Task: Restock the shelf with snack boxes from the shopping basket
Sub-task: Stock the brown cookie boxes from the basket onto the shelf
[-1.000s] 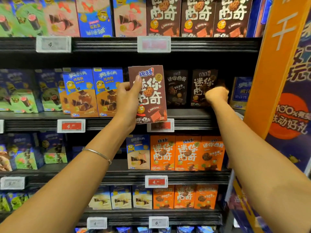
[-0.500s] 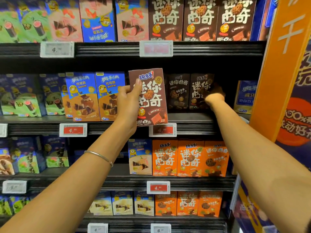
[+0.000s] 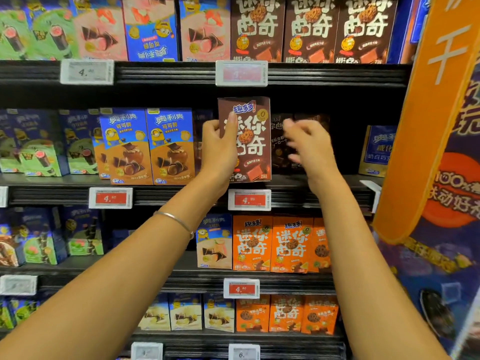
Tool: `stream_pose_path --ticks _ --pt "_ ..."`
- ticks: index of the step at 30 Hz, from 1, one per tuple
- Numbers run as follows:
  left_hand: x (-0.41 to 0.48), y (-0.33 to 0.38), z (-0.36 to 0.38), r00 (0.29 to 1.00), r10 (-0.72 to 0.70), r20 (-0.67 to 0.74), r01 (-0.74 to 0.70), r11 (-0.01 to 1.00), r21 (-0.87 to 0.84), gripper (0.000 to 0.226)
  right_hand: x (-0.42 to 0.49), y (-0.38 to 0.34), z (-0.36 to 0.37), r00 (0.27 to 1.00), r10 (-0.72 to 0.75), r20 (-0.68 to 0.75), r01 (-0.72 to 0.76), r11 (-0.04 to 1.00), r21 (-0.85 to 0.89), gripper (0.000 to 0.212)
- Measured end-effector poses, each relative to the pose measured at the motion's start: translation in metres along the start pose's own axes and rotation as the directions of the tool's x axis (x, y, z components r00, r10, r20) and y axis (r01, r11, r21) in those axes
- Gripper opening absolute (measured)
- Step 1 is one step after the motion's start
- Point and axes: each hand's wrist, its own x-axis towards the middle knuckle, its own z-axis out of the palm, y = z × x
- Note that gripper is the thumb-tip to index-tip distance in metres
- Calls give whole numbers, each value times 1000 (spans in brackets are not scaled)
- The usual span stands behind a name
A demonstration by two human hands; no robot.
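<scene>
My left hand [image 3: 219, 149] grips a brown snack box [image 3: 250, 141] by its left edge and holds it upright at the front of the second shelf [image 3: 298, 181]. My right hand [image 3: 309, 145] hovers just right of that box with fingers loosely spread, blurred, holding nothing. Behind it, dark brown boxes [image 3: 281, 149] of the same kind stand deeper on that shelf. The shopping basket is out of view.
Two blue boxes [image 3: 148, 146] stand left of the held box. A blue-and-cream box [image 3: 376, 149] leans at the shelf's right end. Orange boxes [image 3: 280, 244] fill the shelf below, brown ones [image 3: 311, 29] the shelf above. An orange banner [image 3: 428, 113] hangs at the right.
My right hand has pulled back out of the shelf and come left toward the held box. My left hand has brought the brown box a little right, down to the shelf edge.
</scene>
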Motion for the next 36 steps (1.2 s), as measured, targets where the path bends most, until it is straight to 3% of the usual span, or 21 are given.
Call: stream_pose_path --ticks 2,6,8,10,13,14,15,20,23,26,31,34,36 --pt "6 -4 11 1000 28 12 -29 996 81 38 -9 -4 10 980 36 198 -41 999 22 46" --pt "16 -13 18 992 77 103 -111 915 389 46 0 5 13 989 34 143 -16 992 -126 47" --pt "22 -16 15 959 176 224 -281 719 636 51 7 14 9 997 33 70 -16 971 -240 46" --pt "26 -14 14 904 228 361 -427 473 771 65 13 24 7 999 43 -5 -42 946 -323 42" --pt "34 -3 15 818 257 515 -519 -54 853 76 21 31 14 998 41 -38 -54 901 -430 37" --pt "39 1 16 799 257 544 -516 -172 839 77 23 31 19 998 43 -36 -54 884 -465 36" --pt "43 5 17 790 252 558 -514 -224 828 77 26 31 24 998 50 -31 -59 867 -495 35" --pt "67 23 24 837 108 537 -531 -78 844 70 38 33 44 994 108 12 -82 817 -571 18" --pt "85 32 31 842 -119 526 -530 -8 848 70 41 35 54 990 140 27 -98 805 -585 14" --pt "105 30 39 822 -332 462 -491 -3 871 70 45 36 61 984 171 50 -106 787 -608 22" --pt "123 25 52 802 -304 514 -528 41 848 64 53 37 67 972 214 96 -108 774 -624 15" --pt "132 26 55 793 -276 543 -577 -54 815 56 54 39 69 974 207 91 -104 770 -629 27" --pt "137 28 55 782 -273 561 -605 -114 788 52 55 40 71 977 194 88 -98 778 -621 18"
